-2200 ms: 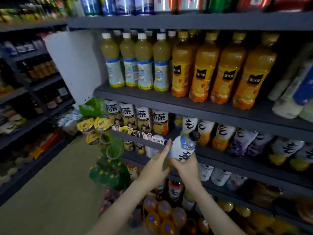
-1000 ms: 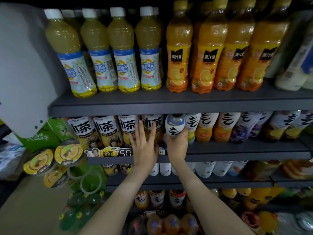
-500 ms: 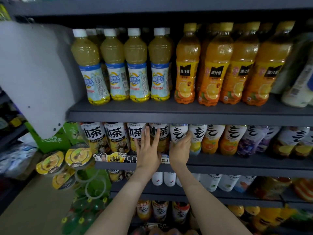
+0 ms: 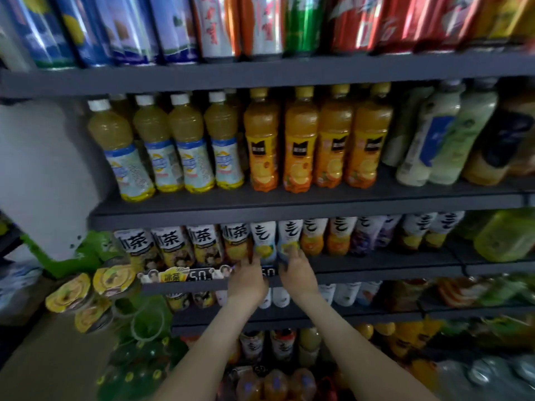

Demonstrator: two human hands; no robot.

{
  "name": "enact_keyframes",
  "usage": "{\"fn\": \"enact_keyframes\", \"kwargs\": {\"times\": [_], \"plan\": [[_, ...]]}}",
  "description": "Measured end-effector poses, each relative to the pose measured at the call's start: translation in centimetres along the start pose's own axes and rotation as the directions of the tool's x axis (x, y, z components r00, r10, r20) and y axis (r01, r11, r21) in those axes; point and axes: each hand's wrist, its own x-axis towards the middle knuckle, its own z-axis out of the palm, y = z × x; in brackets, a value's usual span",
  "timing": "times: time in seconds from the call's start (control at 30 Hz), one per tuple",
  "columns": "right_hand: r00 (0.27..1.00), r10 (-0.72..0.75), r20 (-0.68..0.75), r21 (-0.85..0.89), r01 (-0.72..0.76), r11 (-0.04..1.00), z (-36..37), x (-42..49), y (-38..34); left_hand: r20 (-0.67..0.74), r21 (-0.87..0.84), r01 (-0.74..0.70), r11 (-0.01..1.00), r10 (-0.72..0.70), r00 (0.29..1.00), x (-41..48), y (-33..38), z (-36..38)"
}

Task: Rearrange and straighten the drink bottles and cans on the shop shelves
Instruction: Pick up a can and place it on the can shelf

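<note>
Two white-labelled lemon drink bottles stand side by side on the middle shelf (image 4: 376, 267), in a row of similar bottles. My right hand (image 4: 296, 274) wraps its fingers round the base of the right lemon bottle (image 4: 289, 235). My left hand (image 4: 247, 277) rests its fingertips against the base of the left lemon bottle (image 4: 264, 238), next to the iced tea bottles (image 4: 170, 247). Whether the left hand grips it is unclear in the blur. Both forearms reach up from the bottom of the view.
One shelf up stand yellow-green juice bottles (image 4: 191, 157) and orange juice bottles (image 4: 301, 146). Cans (image 4: 301, 24) line the top shelf. A green hanging rack with yellow-lidded cups (image 4: 113, 282) and a white panel (image 4: 43, 175) are at the left. More bottles fill the lower shelves.
My right hand set the white lemon bottle upright into the row. Both hands then slid down to the bottle bases, and my view tilted up to take in the can shelf.
</note>
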Motion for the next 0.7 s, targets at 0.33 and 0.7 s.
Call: {"fn": "enact_keyframes", "kwargs": {"times": [0.33,0.7], "plan": [[0.996,-0.05,-0.077,-0.025,0.048,0.999,-15.7,-3.0,10.5,0.014,0.084,-0.124,0.989,0.123,0.992,-3.9,17.4,2.2],[0.988,0.011,-0.154,-0.015,-0.013,1.0,-27.2,-3.8,22.0,-0.027,0.002,-0.253,0.967,0.253,0.967,-5.4,31.4,5.8]]}}
